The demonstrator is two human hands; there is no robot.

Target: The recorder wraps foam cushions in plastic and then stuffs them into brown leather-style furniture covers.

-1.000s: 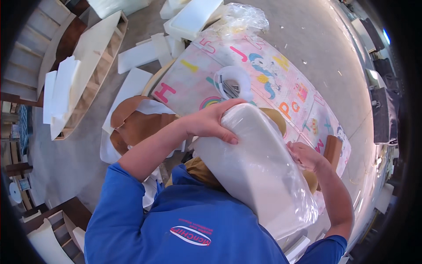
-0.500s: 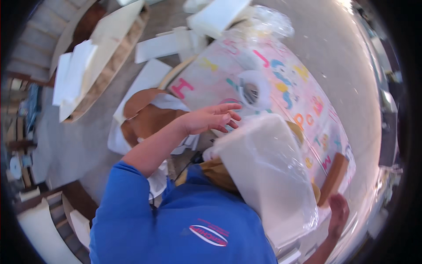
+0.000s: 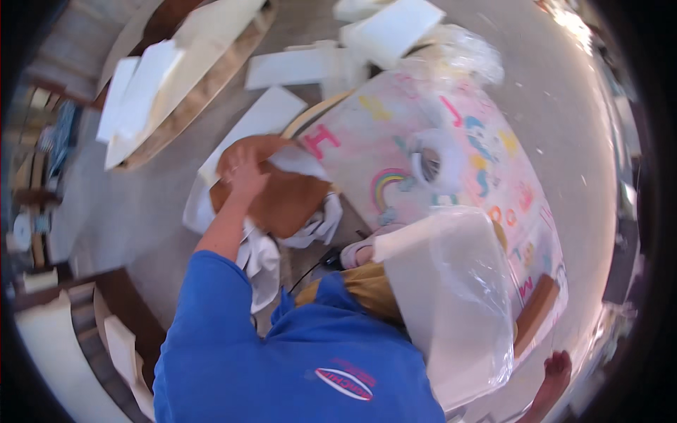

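Note:
My left hand (image 3: 245,171) reaches out to a brown leather-like cover piece (image 3: 293,201) with white backing. Its fingers are spread over the brown surface, blurred by motion. A pale foam slab (image 3: 444,303) in clear plastic lies across my lap. My right hand (image 3: 557,366) hangs low at the right, away from the slab. Blur hides how its fingers are set. Between that hand and the slab stands a brown bar-like piece (image 3: 537,314).
A pink mat with letters and pictures (image 3: 381,134) spreads ahead, bearing a roll of clear tape (image 3: 429,166). White foam blocks (image 3: 395,32) and crumpled plastic film (image 3: 469,53) lie beyond. Wooden frames with pale padding (image 3: 204,42) stand at the left.
My left hand has moved left from above the mat's near edge onto the brown cover piece. My right hand has dropped lower, away from the brown bar-like piece. The view has shifted slightly.

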